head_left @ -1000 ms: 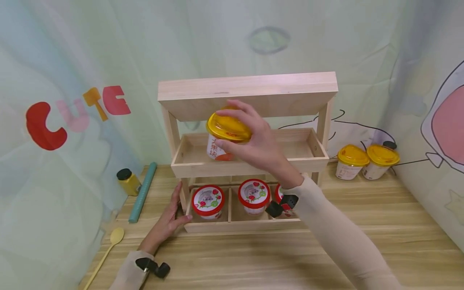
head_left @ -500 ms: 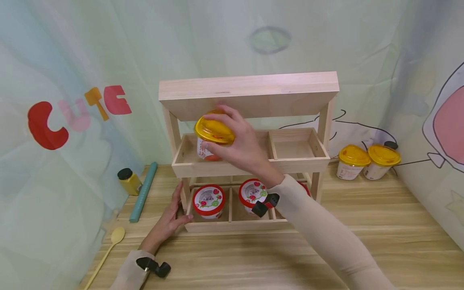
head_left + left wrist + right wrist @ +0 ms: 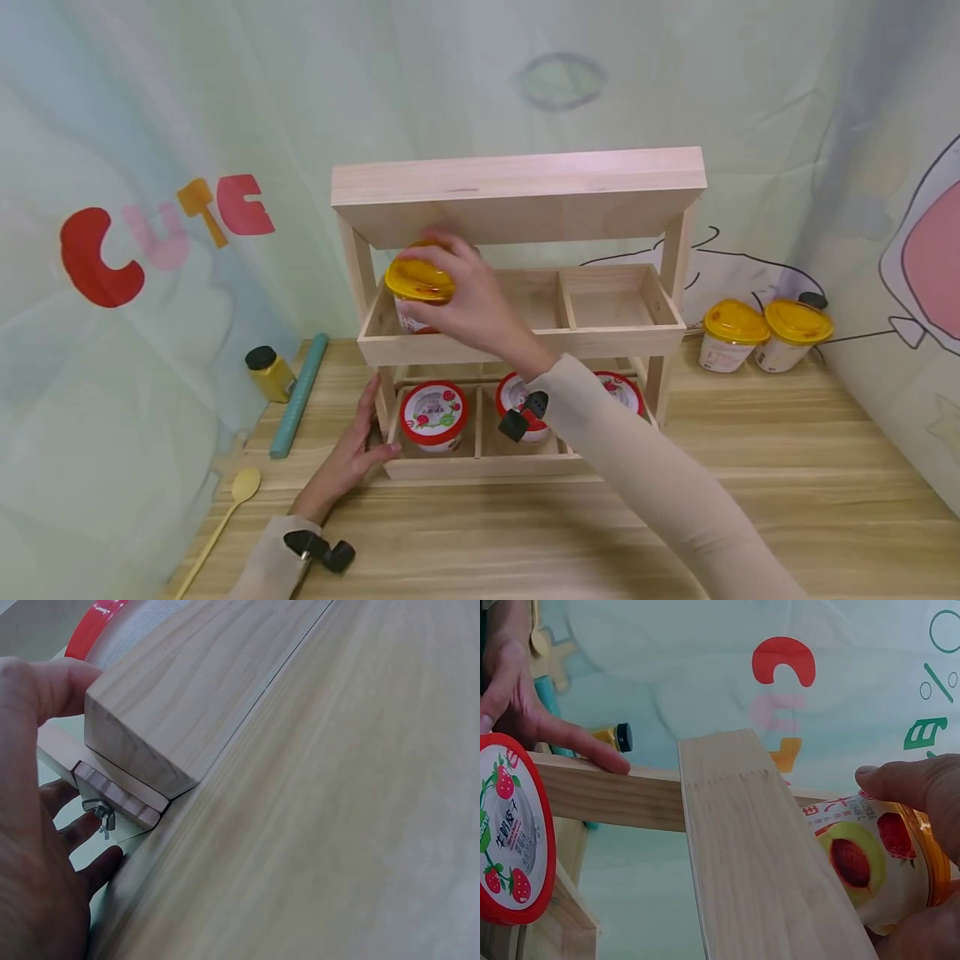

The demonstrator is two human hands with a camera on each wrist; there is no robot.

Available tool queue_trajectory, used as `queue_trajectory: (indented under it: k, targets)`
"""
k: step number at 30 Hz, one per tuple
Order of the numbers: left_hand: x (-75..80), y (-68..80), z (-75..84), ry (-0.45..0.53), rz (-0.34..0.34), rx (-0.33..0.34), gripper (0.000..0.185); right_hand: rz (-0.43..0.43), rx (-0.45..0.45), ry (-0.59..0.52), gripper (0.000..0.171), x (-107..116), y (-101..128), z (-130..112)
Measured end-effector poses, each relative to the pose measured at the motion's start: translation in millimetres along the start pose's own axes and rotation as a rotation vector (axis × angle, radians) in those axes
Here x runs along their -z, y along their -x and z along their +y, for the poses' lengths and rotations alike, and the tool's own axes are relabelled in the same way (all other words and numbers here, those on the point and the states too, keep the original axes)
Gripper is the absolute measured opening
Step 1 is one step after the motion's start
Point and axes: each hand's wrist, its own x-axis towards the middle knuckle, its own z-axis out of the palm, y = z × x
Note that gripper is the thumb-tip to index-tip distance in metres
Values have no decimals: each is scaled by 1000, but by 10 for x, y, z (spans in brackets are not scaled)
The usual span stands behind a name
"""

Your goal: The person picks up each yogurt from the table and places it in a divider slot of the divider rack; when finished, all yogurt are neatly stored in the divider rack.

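Observation:
My right hand [image 3: 468, 292] grips a fruit cup [image 3: 420, 283] with a domed yellow lid, thumb on the near side and fingers over the lid. The cup is upright in the left part of the upper tray [image 3: 517, 343] of a two-tier wooden rack; its base is hidden behind the tray's front board. Peach and strawberry pictures show on the fruit cup [image 3: 862, 859] in the right wrist view. My left hand [image 3: 348, 458] holds the rack's lower left corner [image 3: 142, 742], thumb over the tray edge and fingers along the side.
Red-lidded tubs [image 3: 433, 414] stand in the lower tray's compartments. Two more yellow-lidded cups [image 3: 735, 323] stand right of the rack. On the left lie a yellow jar [image 3: 270, 375] with a black lid, a teal rod [image 3: 298, 400] and a yellow spoon [image 3: 243, 485].
My right hand has carried the fruit cup leftward and down, from in front of the upper tray into its left part. The left hand has stayed on the rack.

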Motion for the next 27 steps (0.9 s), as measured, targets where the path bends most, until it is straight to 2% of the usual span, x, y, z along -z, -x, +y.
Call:
queue_trajectory:
  k: [6,15,21,27]
  targets:
    - [-8,-11,15,-10,-5,14,111,-40,-27,22,58,-58,-43,19]
    - [-4,-20,17,-27,-4,21,111,-34,-5,16,62,-53,-43,19]
    - [-1,-11,21,-6,1,13,111,-19,-19,-14,63,19,24,35]
    - [-2,-8,28,-5,0,24,111,-8,-11,15,68,191,196,65]
